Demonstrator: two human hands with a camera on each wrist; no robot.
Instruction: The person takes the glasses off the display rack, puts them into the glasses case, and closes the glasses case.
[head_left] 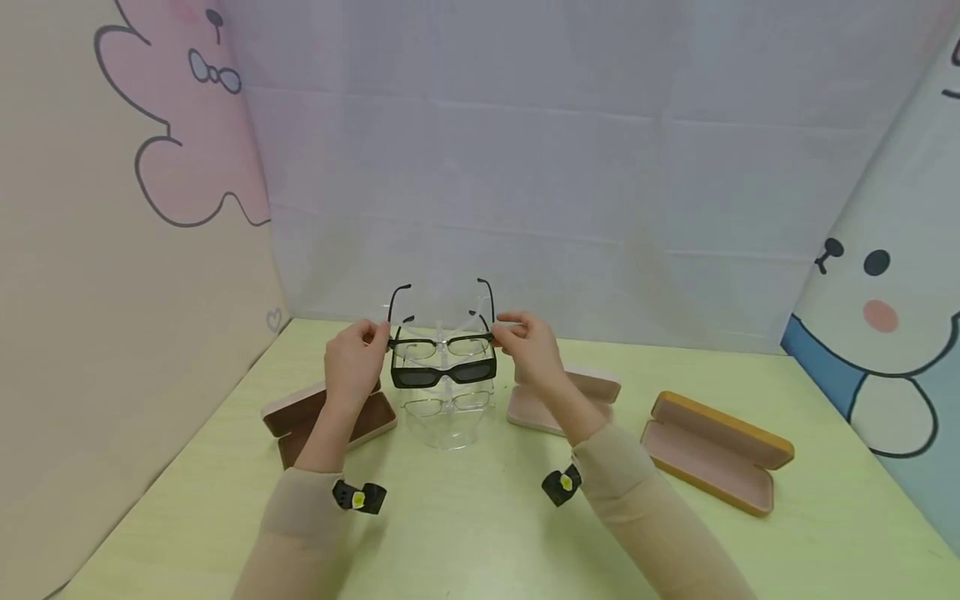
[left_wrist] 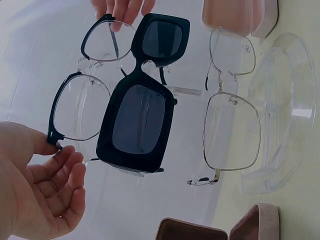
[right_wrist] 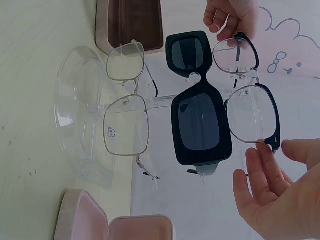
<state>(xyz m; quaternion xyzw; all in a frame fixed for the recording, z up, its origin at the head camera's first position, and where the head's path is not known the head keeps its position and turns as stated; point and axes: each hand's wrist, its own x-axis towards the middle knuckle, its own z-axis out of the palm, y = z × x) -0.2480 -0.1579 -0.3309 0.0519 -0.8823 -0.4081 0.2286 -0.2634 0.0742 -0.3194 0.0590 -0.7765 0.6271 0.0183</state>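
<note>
Black-browed eyeglasses (head_left: 415, 341) with clear lenses sit at the top of a clear plastic display stand (head_left: 453, 438), temples pointing back. My left hand (head_left: 356, 358) pinches them at the left hinge corner, thumb and fingertips at the frame's end in the left wrist view. At the opposite corner my right hand (head_left: 534, 346) holds the frame between thumb and fingers (right_wrist: 267, 167). Just below hang thick black sunglasses (head_left: 442, 375) with dark lenses. Lower on the stand are thin metal-rimmed eyeglasses (head_left: 424, 407), a small sticker on one lens in the right wrist view.
An open case with a brown lining (head_left: 300, 425) lies behind my left forearm. To the right are an open pale pink case (head_left: 534, 410), partly behind my right forearm, and an open yellow case (head_left: 708, 450). A pale curtain (head_left: 480, 208) hangs behind the table.
</note>
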